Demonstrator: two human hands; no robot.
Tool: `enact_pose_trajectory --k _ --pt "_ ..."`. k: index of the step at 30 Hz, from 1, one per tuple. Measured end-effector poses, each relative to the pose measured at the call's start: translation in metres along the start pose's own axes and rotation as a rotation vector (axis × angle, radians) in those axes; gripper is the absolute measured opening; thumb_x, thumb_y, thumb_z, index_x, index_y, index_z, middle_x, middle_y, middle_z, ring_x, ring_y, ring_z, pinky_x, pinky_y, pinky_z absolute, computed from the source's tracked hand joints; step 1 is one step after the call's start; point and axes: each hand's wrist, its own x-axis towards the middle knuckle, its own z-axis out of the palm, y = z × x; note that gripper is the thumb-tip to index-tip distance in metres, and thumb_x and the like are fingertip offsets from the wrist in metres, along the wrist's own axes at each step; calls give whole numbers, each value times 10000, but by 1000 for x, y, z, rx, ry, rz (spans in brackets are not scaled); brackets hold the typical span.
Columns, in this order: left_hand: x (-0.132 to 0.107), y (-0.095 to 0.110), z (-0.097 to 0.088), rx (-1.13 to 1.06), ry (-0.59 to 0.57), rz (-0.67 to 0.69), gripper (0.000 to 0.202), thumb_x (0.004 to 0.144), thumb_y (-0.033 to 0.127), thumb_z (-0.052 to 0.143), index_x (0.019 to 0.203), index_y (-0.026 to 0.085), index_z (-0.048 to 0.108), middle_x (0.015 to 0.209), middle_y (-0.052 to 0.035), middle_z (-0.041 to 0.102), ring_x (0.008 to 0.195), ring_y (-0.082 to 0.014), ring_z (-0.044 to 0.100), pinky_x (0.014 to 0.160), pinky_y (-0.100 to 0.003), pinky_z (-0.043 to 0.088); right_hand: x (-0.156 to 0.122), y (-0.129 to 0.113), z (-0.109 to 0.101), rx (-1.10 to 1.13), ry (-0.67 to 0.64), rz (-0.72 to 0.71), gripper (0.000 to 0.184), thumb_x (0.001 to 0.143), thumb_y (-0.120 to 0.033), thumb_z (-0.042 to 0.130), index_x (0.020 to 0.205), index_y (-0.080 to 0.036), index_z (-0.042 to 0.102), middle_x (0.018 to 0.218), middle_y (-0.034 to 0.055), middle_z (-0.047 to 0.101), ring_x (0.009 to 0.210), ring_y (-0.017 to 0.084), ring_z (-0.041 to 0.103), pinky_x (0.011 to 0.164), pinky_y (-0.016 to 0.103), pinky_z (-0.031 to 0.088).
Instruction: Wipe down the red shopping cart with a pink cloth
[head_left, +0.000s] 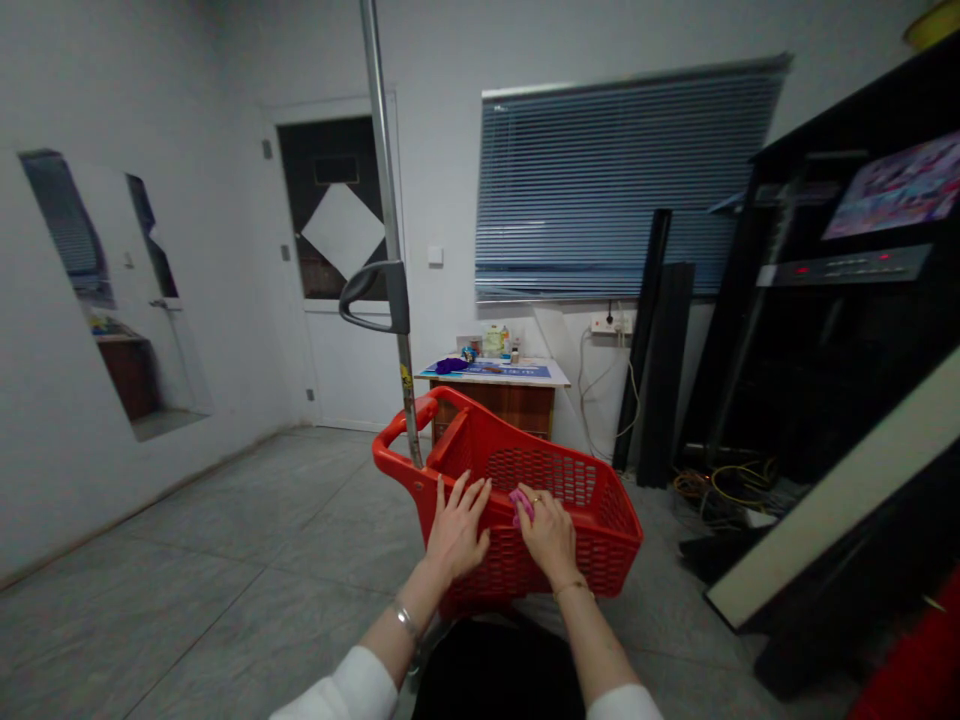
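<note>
Close in front of me stands a red plastic shopping cart [540,450] with perforated basket walls. My left hand [457,530] rests on its near side with fingers spread, holding nothing. A bunched pink cloth [519,505] is gripped in my right hand [549,530], at the near rim of the basket. Part of the cloth is hidden under the fingers. At the cart's handle end a metal pole [386,180] rises, with a grey loop-shaped grip [375,298] fixed on it.
Behind the cart a small wooden desk [495,408] bears a purple cloth [451,366] and several small items. Black racks with equipment [840,260] and tangled cables [720,482] stand to the right. A mirror [112,290] hangs on the left wall, near a closed door [345,360].
</note>
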Motion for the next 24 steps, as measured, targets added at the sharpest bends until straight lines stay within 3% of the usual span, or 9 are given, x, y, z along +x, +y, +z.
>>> enact_pose_trajectory --k 8,11,18,24 --pt "-4 19 -3 -28 10 19 795 798 228 562 1544 233 290 1559 -48 425 1510 -288 177 1235 -623 12 -17 60 -19 -11 5 25 379 993 -382 420 1281 -262 635 1143 60 684 979 187 614 870 300 414" --pt "-3 27 -1 -66 14 4 831 773 202 562 1553 238 277 1552 -45 436 1506 -295 186 1235 -622 -7 -16 51 -17 -16 26 82 373 990 -382 420 1249 -253 656 1129 59 688 981 192 606 876 307 406" --pt "-1 30 6 -23 20 11 877 775 155 522 1581 201 178 1589 -55 379 1517 -282 169 1238 -622 49 -7 -12 5 22 95 46 383 989 -324 406 1290 -245 629 1153 77 677 982 188 591 874 311 399" --pt "-17 17 -3 39 10 133 835 827 138 488 1584 204 141 1619 -51 311 1524 -234 164 1236 -550 180 -16 7 6 34 118 -5 397 978 -339 427 1320 -243 604 1169 83 664 1015 198 583 902 327 408"
